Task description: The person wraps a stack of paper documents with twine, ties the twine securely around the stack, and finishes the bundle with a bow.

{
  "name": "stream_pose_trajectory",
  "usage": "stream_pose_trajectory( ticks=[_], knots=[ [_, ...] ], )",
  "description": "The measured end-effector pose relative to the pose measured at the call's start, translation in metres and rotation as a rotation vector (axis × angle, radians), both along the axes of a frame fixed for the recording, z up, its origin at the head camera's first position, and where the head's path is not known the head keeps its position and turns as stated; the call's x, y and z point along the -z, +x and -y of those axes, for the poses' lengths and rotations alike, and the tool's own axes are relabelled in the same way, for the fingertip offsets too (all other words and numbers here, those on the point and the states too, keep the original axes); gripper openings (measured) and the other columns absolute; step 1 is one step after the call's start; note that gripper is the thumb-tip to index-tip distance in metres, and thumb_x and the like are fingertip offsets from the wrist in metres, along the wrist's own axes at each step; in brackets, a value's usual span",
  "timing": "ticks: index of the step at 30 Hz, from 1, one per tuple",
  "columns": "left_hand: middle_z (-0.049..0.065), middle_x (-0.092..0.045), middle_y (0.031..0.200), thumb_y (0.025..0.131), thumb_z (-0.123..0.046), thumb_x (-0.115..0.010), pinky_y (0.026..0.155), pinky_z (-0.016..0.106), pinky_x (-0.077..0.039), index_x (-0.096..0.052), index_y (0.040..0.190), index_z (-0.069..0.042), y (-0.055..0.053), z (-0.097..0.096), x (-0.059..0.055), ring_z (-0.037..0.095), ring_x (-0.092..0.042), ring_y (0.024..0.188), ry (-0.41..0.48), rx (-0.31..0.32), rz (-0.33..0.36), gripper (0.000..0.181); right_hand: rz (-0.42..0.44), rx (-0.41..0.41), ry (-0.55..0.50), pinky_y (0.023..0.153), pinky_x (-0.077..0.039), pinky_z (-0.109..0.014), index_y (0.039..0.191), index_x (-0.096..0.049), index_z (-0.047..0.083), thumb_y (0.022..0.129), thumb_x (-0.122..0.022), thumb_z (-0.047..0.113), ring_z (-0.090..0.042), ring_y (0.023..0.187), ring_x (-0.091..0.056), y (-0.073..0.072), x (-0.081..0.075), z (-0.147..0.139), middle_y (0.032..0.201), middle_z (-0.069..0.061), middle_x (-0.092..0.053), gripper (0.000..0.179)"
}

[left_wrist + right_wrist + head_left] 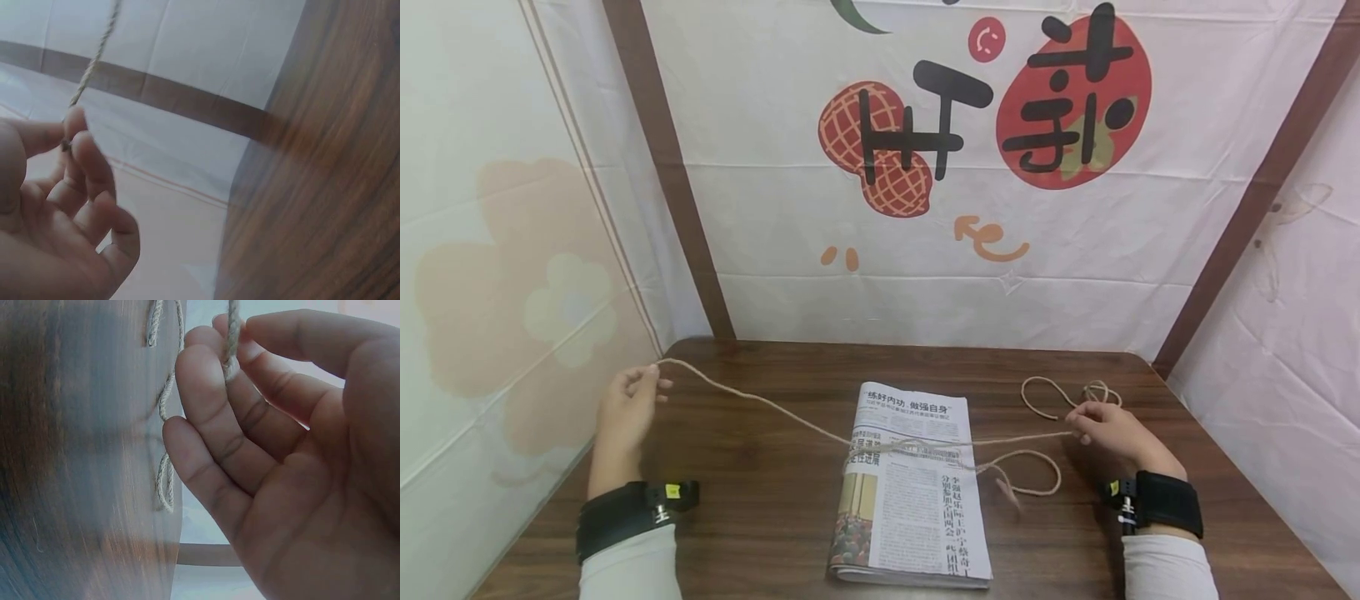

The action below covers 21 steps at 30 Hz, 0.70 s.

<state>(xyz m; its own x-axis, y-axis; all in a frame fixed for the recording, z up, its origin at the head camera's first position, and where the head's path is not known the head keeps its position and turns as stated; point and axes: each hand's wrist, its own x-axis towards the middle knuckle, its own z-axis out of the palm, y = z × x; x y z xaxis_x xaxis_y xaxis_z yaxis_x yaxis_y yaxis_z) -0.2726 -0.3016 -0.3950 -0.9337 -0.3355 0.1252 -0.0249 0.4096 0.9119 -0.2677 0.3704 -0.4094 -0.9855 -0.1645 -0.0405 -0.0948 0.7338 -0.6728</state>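
A folded newspaper (917, 517) lies on the table, with beige twine (752, 397) running across its upper middle. Out at the left, above the table's edge, my left hand (628, 412) pinches one end of the twine between thumb and fingers; in the left wrist view the twine (94, 62) rises from the fingertips. To the right of the paper, my right hand (1120, 433) pinches another stretch, and its wrist view has the twine (232, 337) between thumb and fingers. A loose loop lies just right of the newspaper. Whether the strands are knotted on the paper, I cannot tell.
More slack twine (1037, 383) lies coiled on the table beyond my right hand. The brown wooden table (760, 517) has rounded far corners. White printed cloth (775, 250) hangs behind it and at both sides.
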Motion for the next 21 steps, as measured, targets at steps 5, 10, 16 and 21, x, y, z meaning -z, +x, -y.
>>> stream_pose_trajectory(
  ticks=[5,10,16,21],
  knots=[
    [-0.005,-0.065,0.098,0.106,-0.05,-0.037,0.081,0.041,-0.039,-0.042,0.142,0.005,-0.001,0.001,0.003,0.021,-0.056,0.098,-0.04,0.061,0.028,0.066,0.0,-0.001,-0.019,0.076,-0.047,-0.038,0.116,-0.063,-0.007,0.105,-0.051,0.019,-0.02,0.079,-0.06,0.001,0.002,0.001,0.087,-0.007,-0.064,0.03],
    [0.02,-0.064,0.121,0.105,-0.05,-0.04,0.085,0.044,-0.044,-0.044,0.139,0.006,-0.004,-0.002,0.006,0.025,-0.061,0.1,-0.121,0.124,0.032,0.066,0.003,-0.006,-0.034,0.075,-0.048,-0.037,0.115,-0.062,-0.008,0.105,-0.052,0.018,-0.02,0.079,-0.061,0.0,0.002,0.002,0.09,-0.008,-0.064,0.03],
    [0.033,-0.042,0.143,0.104,-0.047,-0.045,0.098,0.067,-0.037,-0.042,0.143,0.002,-0.01,-0.017,0.008,0.054,-0.044,0.126,-0.284,0.184,0.032,0.063,-0.006,-0.015,-0.023,0.074,-0.049,-0.037,0.114,-0.063,-0.007,0.105,-0.052,0.017,-0.02,0.079,-0.062,-0.003,0.002,0.002,0.09,-0.007,-0.064,0.028],
    [0.024,-0.057,0.134,0.104,-0.038,-0.053,0.097,0.065,-0.04,-0.056,0.133,-0.005,-0.017,-0.049,0.006,0.048,-0.052,0.122,-0.388,0.406,-0.055,0.044,-0.007,-0.02,-0.002,0.073,-0.049,-0.037,0.115,-0.064,-0.006,0.105,-0.051,0.018,-0.019,0.079,-0.062,-0.005,0.003,0.003,0.09,-0.007,-0.064,0.028]
  ],
)
